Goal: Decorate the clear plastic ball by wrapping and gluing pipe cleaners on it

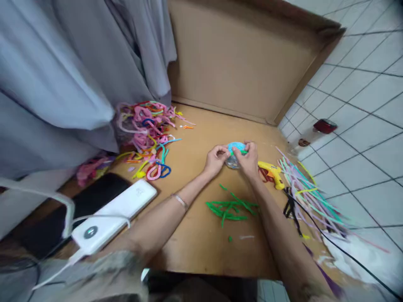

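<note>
At the middle of the table, my left hand (217, 160) pinches one end of a short green pipe cleaner (244, 152). My right hand (248, 160) is closed at the other side, with its thumb pressing on the same green piece. The strip lies across the front of a round light-blue fuzzy piece (236, 145). Under the blue piece shows a clear, shiny rounded base (232, 162), partly hidden by my fingers. Nearer to me, between my forearms, several cut green pipe cleaners (231, 207) lie in a loose pile.
A yellow glue gun (273, 174) lies right of my right hand, its black cord (333, 239) trailing to the front right. Pastel pipe cleaners (310, 195) lie along the tiled wall. A tangled colourful heap (147, 126) and a white power bank (115, 216) are at left. Cardboard (248, 58) stands behind.
</note>
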The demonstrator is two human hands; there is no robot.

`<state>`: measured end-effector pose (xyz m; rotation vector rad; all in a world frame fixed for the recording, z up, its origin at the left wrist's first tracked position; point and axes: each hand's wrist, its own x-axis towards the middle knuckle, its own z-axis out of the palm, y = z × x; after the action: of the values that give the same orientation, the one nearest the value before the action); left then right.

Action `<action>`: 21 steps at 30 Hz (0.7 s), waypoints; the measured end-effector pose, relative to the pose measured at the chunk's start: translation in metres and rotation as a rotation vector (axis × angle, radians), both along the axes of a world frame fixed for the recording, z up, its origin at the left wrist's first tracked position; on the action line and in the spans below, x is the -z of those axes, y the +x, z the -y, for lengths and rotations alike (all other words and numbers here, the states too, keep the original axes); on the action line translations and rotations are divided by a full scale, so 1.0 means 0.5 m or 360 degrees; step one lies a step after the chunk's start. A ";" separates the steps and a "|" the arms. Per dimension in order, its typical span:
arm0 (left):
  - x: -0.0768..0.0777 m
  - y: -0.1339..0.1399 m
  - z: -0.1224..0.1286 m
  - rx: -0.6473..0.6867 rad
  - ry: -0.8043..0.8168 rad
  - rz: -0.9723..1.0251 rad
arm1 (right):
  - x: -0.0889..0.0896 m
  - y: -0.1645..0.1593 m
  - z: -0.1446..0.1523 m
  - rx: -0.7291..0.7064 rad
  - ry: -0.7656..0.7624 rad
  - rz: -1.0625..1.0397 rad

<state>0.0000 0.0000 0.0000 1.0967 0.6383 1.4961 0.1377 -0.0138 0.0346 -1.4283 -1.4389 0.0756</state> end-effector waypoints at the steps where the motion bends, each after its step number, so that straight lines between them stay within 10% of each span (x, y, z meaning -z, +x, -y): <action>1: 0.001 0.001 0.000 0.0021 -0.0008 0.0002 | 0.001 0.001 0.002 -0.0036 -0.0023 0.0012; 21: 0.001 0.000 0.005 0.0010 -0.0263 0.0103 | 0.003 0.013 -0.006 -0.0175 -0.0251 -0.0083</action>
<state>-0.0001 -0.0026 -0.0004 0.9193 0.6994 1.4404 0.1444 -0.0106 0.0331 -1.4618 -1.4948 0.2995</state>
